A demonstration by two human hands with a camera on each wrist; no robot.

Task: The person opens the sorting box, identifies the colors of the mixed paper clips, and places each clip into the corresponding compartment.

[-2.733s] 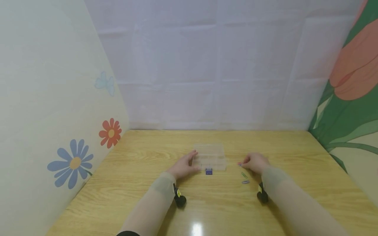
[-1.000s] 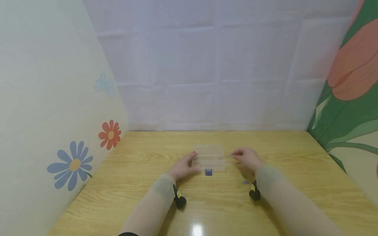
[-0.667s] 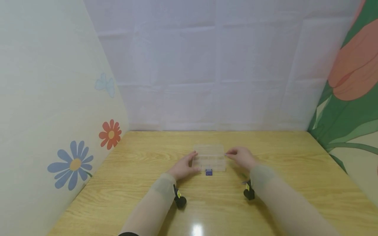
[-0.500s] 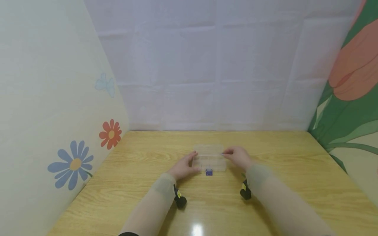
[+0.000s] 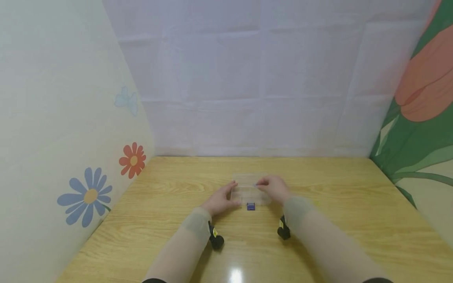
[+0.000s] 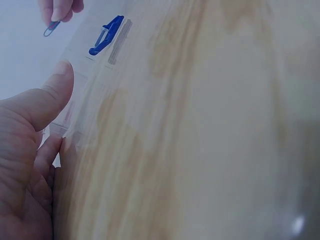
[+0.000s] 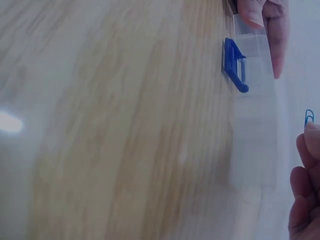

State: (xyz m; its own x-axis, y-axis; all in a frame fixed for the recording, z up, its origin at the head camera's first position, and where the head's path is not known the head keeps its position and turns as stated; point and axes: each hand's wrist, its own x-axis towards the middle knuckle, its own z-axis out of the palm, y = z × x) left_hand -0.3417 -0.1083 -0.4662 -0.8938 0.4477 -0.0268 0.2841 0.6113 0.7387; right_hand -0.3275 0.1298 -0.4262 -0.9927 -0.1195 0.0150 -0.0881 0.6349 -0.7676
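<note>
A clear plastic box [image 5: 244,193] with compartments stands mid-table, its blue latch [image 5: 251,206] at the front. My left hand [image 5: 220,201] holds the box's left end, thumb at the front and fingers toward the back; in the left wrist view the thumb [image 6: 52,95] lies along the front side. Over the box, my right hand [image 5: 275,188] pinches a blue paper clip [image 7: 309,116] between thumb and fingertips. The clip's looped end sticks out past the fingertips, and it also shows as a small blue loop [image 6: 49,31] in the left wrist view.
The wooden table [image 5: 170,236] reaches back to a white cloth backdrop [image 5: 212,98]. A flower-painted panel [image 5: 88,118] stands at the left, another panel [image 5: 424,129] at the right. My right forearm [image 5: 329,239] covers part of the table right of the box.
My right hand has moved left from the small clips on the table to over the box, bringing the blue paper clip. The green and purple clips are now hidden behind the right arm. My left hand stays.
</note>
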